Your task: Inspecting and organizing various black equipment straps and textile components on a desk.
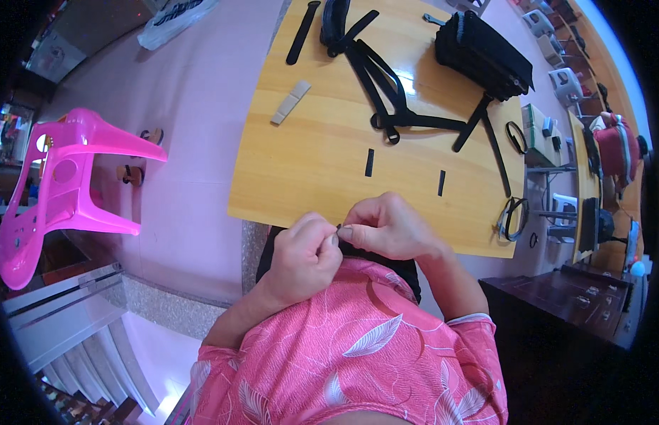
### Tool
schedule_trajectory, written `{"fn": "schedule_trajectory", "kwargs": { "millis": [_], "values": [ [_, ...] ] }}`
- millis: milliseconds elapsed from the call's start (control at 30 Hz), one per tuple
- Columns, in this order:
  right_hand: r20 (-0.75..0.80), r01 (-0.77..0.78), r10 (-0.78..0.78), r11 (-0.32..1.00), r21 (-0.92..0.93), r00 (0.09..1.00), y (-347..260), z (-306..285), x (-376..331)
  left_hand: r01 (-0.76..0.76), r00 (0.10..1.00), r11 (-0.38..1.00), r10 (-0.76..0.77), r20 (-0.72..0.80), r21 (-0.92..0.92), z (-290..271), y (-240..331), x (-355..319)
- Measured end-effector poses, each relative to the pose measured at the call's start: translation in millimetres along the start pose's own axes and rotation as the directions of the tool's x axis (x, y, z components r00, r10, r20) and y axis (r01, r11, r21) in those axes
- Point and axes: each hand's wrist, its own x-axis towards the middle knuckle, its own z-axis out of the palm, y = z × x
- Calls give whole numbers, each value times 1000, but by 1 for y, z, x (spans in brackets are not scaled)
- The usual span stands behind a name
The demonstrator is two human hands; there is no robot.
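Note:
Close to my body, just off the near edge of the wooden table, my left hand and my right hand meet. Both are closed, thumbs and fingers pinched together at a small dark piece. Only a sliver of it shows between the fingertips, too little to tell its kind. Beyond my hands, two short black strips lie apart on the tabletop. Farther off are joined black webbing straps with buckles, and a black fabric bag at the far right.
A beige folded strip and a black strap lie at the table's left side. Coiled black cord rests at the right corner. A pink plastic stool stands left on the floor; a dark cabinet is at the right.

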Motion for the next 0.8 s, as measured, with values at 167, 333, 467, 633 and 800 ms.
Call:
{"fn": "schedule_trajectory", "kwargs": {
  "millis": [167, 333, 467, 633, 800],
  "values": [
    [-20, 99, -109, 956, -278, 994, -12, 6, 0, -250, 965, 955, 259, -37, 157, 8, -4, -1],
    [26, 52, -46, 955, -293, 999, 0, 10, 10, -207, 974, 955, 222, -50, 213, 4, -2, -4],
    [79, 38, -41, 998, 46, 996, 5, 6, 8, -174, 978, 978, 186, -100, 117, 2, -6, -4],
    [194, 17, -24, 999, 36, 981, -7, -3, 7, -157, 987, 988, 157, -25, 14, -1, -2, -4],
    [76, -44, 48, 997, -58, 996, -5, 5, 10, -270, 961, 954, 276, -23, 132, 3, -7, -3]
  ]
}}
